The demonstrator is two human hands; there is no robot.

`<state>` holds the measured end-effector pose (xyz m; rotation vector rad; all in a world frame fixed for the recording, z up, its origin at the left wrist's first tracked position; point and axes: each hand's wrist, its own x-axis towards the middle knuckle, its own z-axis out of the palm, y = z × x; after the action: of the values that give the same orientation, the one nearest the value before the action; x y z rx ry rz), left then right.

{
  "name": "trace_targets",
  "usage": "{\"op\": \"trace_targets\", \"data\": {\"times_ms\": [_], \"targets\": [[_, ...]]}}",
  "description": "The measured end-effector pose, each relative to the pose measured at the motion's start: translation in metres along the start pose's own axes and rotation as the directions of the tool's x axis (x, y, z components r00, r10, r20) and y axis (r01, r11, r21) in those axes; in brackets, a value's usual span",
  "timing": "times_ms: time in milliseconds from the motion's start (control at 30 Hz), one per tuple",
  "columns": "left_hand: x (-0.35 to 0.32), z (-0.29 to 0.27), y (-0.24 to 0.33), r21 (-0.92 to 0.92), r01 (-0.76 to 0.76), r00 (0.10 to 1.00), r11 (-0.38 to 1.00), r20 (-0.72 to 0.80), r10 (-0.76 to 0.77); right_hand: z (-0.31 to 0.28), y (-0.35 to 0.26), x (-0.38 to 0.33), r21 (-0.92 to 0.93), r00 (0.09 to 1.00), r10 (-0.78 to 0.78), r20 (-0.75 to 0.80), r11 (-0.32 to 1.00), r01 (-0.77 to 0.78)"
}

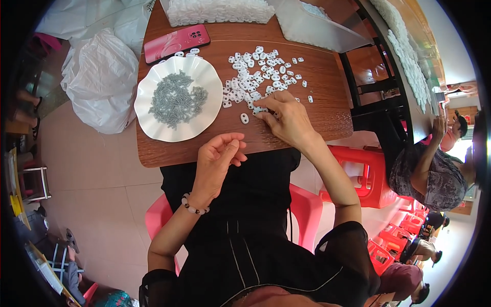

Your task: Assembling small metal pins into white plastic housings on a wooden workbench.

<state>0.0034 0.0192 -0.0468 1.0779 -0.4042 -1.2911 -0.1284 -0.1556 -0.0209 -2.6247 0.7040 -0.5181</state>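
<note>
My right hand reaches over the brown table, with thumb and index finger closed on a small white two-hole plastic piece at the near edge of a loose pile. A single two-hole piece lies just left of those fingertips. My left hand, a beaded bracelet on its wrist, hovers by the table's front edge. Its fingers curl in and the thumb rests against them; whatever they hold, if anything, is hidden. Left of the pile stands a white wavy-rimmed plate holding many small grey pins.
A pink phone lies behind the plate. Containers of white pieces stand at the table's back. A white plastic bag sits on the floor at left. Red stools and other people are at right.
</note>
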Motion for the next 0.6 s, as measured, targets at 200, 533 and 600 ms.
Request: {"op": "trace_targets", "data": {"times_ms": [200,533,600], "targets": [[0.001,0.001,0.001,0.016,0.003,1.000,1.000,-0.001,-0.003,0.003,0.003,0.003,-0.002,0.999,0.043,0.014,0.999,-0.043],[0.001,0.004,0.003,0.039,0.002,1.000,0.999,-0.012,-0.001,0.000,0.001,0.002,0.235,0.987,0.148,-0.069,0.964,-0.128],[0.001,0.005,0.003,0.052,-0.014,1.000,0.999,-0.022,0.016,-0.003,-0.009,0.000,0.508,0.940,0.329,0.092,0.796,-0.329]]}}
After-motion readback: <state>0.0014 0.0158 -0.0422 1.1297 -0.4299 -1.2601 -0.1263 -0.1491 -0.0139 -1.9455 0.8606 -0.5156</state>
